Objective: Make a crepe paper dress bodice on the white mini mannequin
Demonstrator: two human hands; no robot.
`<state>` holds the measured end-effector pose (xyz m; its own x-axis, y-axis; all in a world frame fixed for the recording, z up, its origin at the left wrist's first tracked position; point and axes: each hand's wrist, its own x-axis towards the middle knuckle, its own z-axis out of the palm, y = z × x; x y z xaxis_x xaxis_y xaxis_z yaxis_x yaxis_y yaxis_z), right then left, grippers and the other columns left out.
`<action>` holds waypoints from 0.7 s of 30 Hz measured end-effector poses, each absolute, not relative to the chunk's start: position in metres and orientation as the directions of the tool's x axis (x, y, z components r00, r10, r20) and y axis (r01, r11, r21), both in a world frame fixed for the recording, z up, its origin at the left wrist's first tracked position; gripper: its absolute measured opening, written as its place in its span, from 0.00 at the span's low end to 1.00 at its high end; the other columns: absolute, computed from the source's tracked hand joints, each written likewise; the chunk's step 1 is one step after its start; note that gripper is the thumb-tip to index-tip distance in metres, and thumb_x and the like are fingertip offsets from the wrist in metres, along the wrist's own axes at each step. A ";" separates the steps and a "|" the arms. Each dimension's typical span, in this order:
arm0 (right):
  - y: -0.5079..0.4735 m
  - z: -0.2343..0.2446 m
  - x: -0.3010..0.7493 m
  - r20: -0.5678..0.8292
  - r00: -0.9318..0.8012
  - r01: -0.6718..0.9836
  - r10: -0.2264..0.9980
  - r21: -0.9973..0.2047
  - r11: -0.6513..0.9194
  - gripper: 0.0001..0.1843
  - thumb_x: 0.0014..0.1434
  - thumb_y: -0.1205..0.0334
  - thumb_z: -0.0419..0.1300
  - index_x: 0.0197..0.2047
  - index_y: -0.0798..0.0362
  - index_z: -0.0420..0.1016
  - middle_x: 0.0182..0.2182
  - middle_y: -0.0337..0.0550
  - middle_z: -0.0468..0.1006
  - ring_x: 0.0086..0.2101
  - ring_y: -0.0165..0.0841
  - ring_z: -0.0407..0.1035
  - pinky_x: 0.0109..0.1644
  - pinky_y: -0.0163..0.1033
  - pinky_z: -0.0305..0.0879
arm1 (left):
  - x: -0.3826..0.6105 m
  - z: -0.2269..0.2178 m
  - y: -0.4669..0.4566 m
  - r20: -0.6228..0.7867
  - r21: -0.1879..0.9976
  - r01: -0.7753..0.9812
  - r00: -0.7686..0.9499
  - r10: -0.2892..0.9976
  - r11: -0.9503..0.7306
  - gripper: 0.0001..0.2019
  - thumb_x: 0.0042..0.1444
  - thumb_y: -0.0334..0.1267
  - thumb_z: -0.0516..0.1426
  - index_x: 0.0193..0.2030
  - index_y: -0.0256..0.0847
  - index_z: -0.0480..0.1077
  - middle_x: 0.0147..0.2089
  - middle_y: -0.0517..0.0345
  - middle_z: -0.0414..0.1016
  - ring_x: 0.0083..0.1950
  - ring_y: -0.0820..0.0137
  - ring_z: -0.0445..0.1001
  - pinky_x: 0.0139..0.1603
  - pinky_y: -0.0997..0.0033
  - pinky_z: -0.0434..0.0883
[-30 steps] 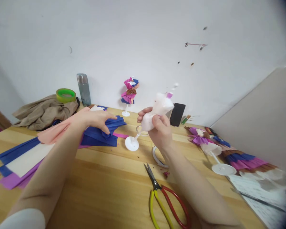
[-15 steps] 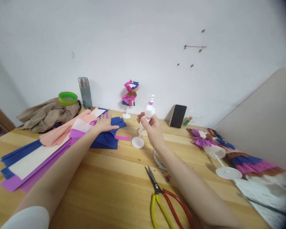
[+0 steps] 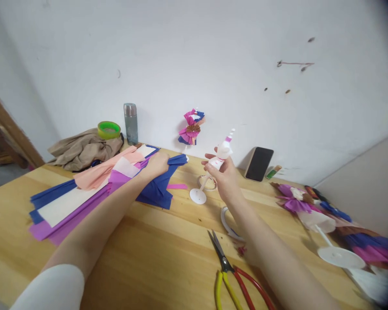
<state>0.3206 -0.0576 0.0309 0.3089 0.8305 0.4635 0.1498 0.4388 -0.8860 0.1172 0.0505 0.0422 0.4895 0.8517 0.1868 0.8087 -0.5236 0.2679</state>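
A small white dress-form mannequin (image 3: 225, 150) with a pink band near its top tilts to the right in my right hand (image 3: 226, 176). Thumb and fingers close around its body, and its round white base (image 3: 198, 196) is tipped close to the table. On the left, my left hand (image 3: 158, 163) is closed on dark blue crepe paper (image 3: 157, 189), the fingertips hidden. Under that forearm lie purple crepe paper (image 3: 116, 183), peach crepe paper (image 3: 98, 174) and a cream strip (image 3: 64, 204). A pink strip (image 3: 177, 186) lies between the two hands.
Open scissors (image 3: 225, 265) lie in front, near tape rolls (image 3: 228, 221). A paper-dressed mannequin (image 3: 192, 128) stands by the wall. Behind are a bottle (image 3: 131, 125), green tape (image 3: 109, 130), brown cloth (image 3: 84, 148) and a phone (image 3: 259, 164). Another dressed mannequin (image 3: 317, 221) lies at right.
My left hand, flat with spread fingers before, has closed on the blue crepe paper and lifted its edge. My right hand has tilted the mannequin further right. The view has swung left.
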 end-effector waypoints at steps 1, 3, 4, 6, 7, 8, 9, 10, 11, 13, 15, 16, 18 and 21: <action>-0.057 0.031 0.322 0.460 0.305 0.140 0.834 -0.888 0.439 0.27 0.48 0.49 0.71 0.47 0.49 0.68 0.49 0.47 0.76 0.43 0.39 0.74 0.45 0.45 0.70 | 0.115 0.051 0.048 0.212 0.293 0.798 0.483 0.849 -0.527 0.14 0.57 0.36 0.54 0.44 0.34 0.78 0.46 0.39 0.81 0.50 0.53 0.78 0.52 0.60 0.72; -0.056 0.031 0.323 0.457 0.298 0.120 0.838 -0.889 0.442 0.28 0.47 0.49 0.72 0.48 0.48 0.68 0.49 0.48 0.76 0.44 0.39 0.74 0.48 0.47 0.69 | 0.111 0.070 0.045 0.262 0.339 0.775 0.467 0.845 -0.534 0.15 0.57 0.36 0.53 0.46 0.35 0.77 0.47 0.42 0.81 0.49 0.55 0.78 0.51 0.62 0.72; -0.056 0.031 0.324 0.459 0.296 0.112 0.837 -0.887 0.447 0.29 0.47 0.49 0.72 0.49 0.48 0.67 0.50 0.48 0.76 0.44 0.40 0.74 0.49 0.48 0.69 | 0.108 0.078 0.044 0.284 0.364 0.760 0.460 0.841 -0.538 0.15 0.57 0.37 0.54 0.46 0.35 0.77 0.47 0.43 0.81 0.48 0.57 0.79 0.50 0.63 0.73; -0.057 0.033 0.325 0.474 0.295 0.109 0.830 -0.879 0.464 0.31 0.48 0.46 0.70 0.51 0.47 0.67 0.52 0.49 0.75 0.47 0.42 0.73 0.52 0.50 0.68 | 0.102 0.092 0.043 0.331 0.491 0.681 0.432 0.839 -0.544 0.15 0.55 0.39 0.55 0.45 0.35 0.77 0.44 0.47 0.81 0.45 0.59 0.79 0.47 0.64 0.73; -0.058 0.034 0.326 0.488 0.300 0.113 0.820 -0.871 0.478 0.32 0.49 0.44 0.69 0.53 0.47 0.67 0.53 0.50 0.74 0.49 0.43 0.72 0.54 0.51 0.67 | 0.099 0.097 0.042 0.352 0.599 0.590 0.413 0.840 -0.541 0.15 0.54 0.40 0.56 0.43 0.35 0.77 0.41 0.50 0.81 0.43 0.60 0.79 0.44 0.64 0.74; -0.059 0.035 0.327 0.506 0.305 0.119 0.807 -0.861 0.494 0.33 0.51 0.42 0.66 0.56 0.46 0.66 0.56 0.50 0.72 0.52 0.43 0.70 0.56 0.52 0.66 | 0.096 0.102 0.041 0.369 0.712 0.464 0.393 0.843 -0.528 0.15 0.51 0.41 0.58 0.42 0.35 0.77 0.39 0.52 0.81 0.40 0.61 0.79 0.42 0.65 0.74; -0.059 0.037 0.329 0.524 0.309 0.127 0.794 -0.850 0.511 0.34 0.53 0.41 0.64 0.58 0.45 0.65 0.58 0.50 0.71 0.55 0.44 0.68 0.57 0.53 0.65 | 0.093 0.106 0.039 0.382 0.807 0.312 0.373 0.846 -0.502 0.15 0.48 0.41 0.60 0.41 0.35 0.76 0.36 0.54 0.80 0.38 0.62 0.78 0.40 0.65 0.74; -0.060 0.038 0.331 0.542 0.314 0.136 0.779 -0.838 0.528 0.35 0.55 0.40 0.62 0.61 0.44 0.63 0.60 0.50 0.69 0.59 0.44 0.65 0.59 0.54 0.64 | 0.090 0.109 0.037 0.394 0.868 0.161 0.354 0.848 -0.470 0.16 0.44 0.41 0.62 0.39 0.35 0.76 0.34 0.56 0.79 0.36 0.63 0.78 0.39 0.65 0.74; -0.061 0.040 0.333 0.561 0.320 0.150 0.764 -0.826 0.544 0.35 0.56 0.39 0.60 0.63 0.42 0.61 0.63 0.50 0.66 0.62 0.45 0.62 0.60 0.54 0.63 | 0.087 0.113 0.034 0.405 0.896 0.040 0.338 0.850 -0.443 0.16 0.41 0.40 0.63 0.38 0.35 0.76 0.32 0.58 0.79 0.35 0.64 0.77 0.38 0.66 0.73; -0.064 0.046 0.336 0.600 0.332 0.193 0.728 -0.798 0.571 0.35 0.59 0.40 0.57 0.66 0.41 0.58 0.66 0.49 0.62 0.65 0.45 0.58 0.61 0.56 0.62 | 0.083 0.121 0.027 0.421 0.907 -0.118 0.303 0.855 -0.404 0.17 0.35 0.38 0.65 0.35 0.35 0.75 0.29 0.59 0.77 0.32 0.66 0.75 0.37 0.67 0.73; -0.070 0.053 0.334 0.662 0.357 0.265 0.659 -0.748 0.608 0.34 0.60 0.42 0.57 0.67 0.41 0.58 0.67 0.50 0.61 0.65 0.46 0.58 0.63 0.58 0.60 | 0.080 0.130 0.020 0.429 0.901 -0.193 0.275 0.860 -0.388 0.17 0.32 0.36 0.66 0.33 0.35 0.74 0.28 0.60 0.76 0.31 0.67 0.75 0.36 0.67 0.73; -0.075 0.058 0.332 0.703 0.374 0.311 0.604 -0.709 0.633 0.33 0.60 0.44 0.58 0.66 0.41 0.59 0.66 0.50 0.62 0.64 0.46 0.60 0.64 0.59 0.59 | 0.078 0.134 0.016 0.434 0.897 -0.212 0.265 0.861 -0.387 0.17 0.32 0.36 0.66 0.33 0.35 0.73 0.28 0.60 0.76 0.31 0.67 0.75 0.36 0.66 0.73; -0.089 0.068 0.322 0.787 0.409 0.405 0.462 -0.610 0.681 0.29 0.59 0.50 0.61 0.63 0.42 0.64 0.64 0.50 0.65 0.63 0.47 0.62 0.64 0.59 0.60 | 0.077 0.142 0.008 0.450 0.887 -0.237 0.245 0.859 -0.397 0.16 0.33 0.35 0.65 0.33 0.36 0.72 0.29 0.59 0.77 0.34 0.64 0.77 0.37 0.65 0.74; -0.116 0.082 0.301 0.847 0.386 0.455 0.365 -0.519 0.724 0.16 0.63 0.57 0.59 0.54 0.41 0.73 0.56 0.47 0.72 0.53 0.45 0.71 0.56 0.54 0.70 | 0.074 0.151 -0.005 0.467 0.873 -0.273 0.227 0.854 -0.405 0.11 0.39 0.36 0.62 0.32 0.38 0.70 0.31 0.58 0.77 0.40 0.61 0.79 0.42 0.61 0.76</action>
<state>0.3007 -0.1161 0.0815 0.3862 0.3653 0.8470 0.4546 0.7236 -0.5193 0.0737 -0.0055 0.1514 0.2274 0.8543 0.4674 -0.2729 -0.4048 0.8727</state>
